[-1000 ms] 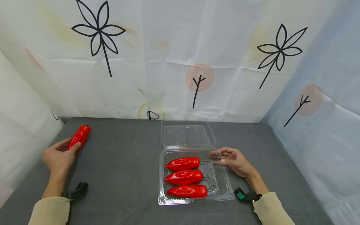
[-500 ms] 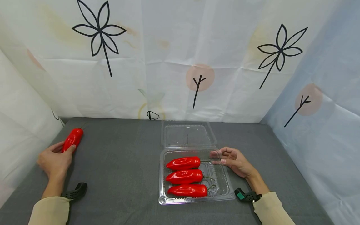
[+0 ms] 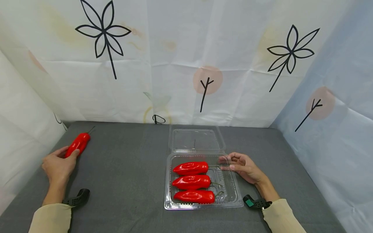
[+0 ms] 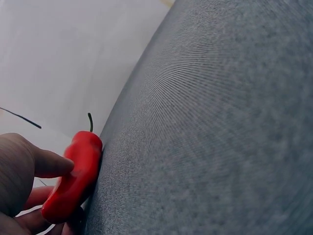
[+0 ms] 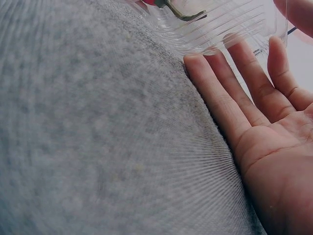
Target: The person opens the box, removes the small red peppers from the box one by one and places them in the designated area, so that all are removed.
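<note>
My left hand (image 3: 59, 165) holds a red chili pepper (image 3: 78, 144) between thumb and fingers, at the far left of the grey cloth. In the left wrist view the pepper (image 4: 77, 178) lies close along the cloth, its thin stem pointing away from the hand. A clear plastic clamshell box (image 3: 169, 197) stands with its lid (image 3: 192, 139) laid back. Inside are three red peppers (image 3: 191, 182) in a column, stems to the right. My right hand (image 3: 246, 168) is at the box's right wall; in the right wrist view its loosely straight fingers (image 5: 215, 93) touch the clear plastic.
Grey cloth (image 3: 125, 174) covers the table between the left hand and the box. White printed curtains (image 3: 175, 64) close off the back and both sides. A black wrist strap (image 3: 78, 198) sits at the left wrist, another (image 3: 256, 203) at the right.
My left hand has shifted slightly left and nearer with the pepper, then a little back to the right. The box has shifted very slightly; my right hand has stayed at its side.
</note>
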Tool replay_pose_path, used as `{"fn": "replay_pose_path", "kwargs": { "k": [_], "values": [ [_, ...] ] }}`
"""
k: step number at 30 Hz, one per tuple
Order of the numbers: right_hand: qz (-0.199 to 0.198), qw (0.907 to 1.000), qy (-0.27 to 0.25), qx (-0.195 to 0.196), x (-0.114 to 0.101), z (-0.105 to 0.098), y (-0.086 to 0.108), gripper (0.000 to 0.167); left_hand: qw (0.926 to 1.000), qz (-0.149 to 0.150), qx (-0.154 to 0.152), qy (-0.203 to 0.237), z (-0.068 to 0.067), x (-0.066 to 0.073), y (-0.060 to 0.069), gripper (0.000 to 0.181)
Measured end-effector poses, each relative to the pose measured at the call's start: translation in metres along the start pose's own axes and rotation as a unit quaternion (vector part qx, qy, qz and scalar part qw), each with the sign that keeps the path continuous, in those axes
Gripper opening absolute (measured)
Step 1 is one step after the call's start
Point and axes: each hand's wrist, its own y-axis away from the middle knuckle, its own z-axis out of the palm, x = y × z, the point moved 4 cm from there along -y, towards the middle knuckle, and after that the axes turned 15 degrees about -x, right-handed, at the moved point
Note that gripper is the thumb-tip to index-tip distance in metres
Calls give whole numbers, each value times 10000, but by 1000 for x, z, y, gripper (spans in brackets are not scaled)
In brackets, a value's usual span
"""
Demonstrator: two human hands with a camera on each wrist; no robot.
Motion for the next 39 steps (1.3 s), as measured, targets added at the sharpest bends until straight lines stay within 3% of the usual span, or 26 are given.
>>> {"fn": "replay_pose_path", "kwargs": {
  "k": [12,21,39],
  "values": [
    [-98,9998,-125,-85,0,-1,0,23,9999,-84,-75,-5,0,0,1,59],
    [-70,9997,100,-206,1,-2,1,44,10000,-35,-82,-23,0,1,3,58],
    [-261,9987,68,-429,5,-5,2,44,9996,-201,-169,92,-1,1,1,61]
  ]
}}
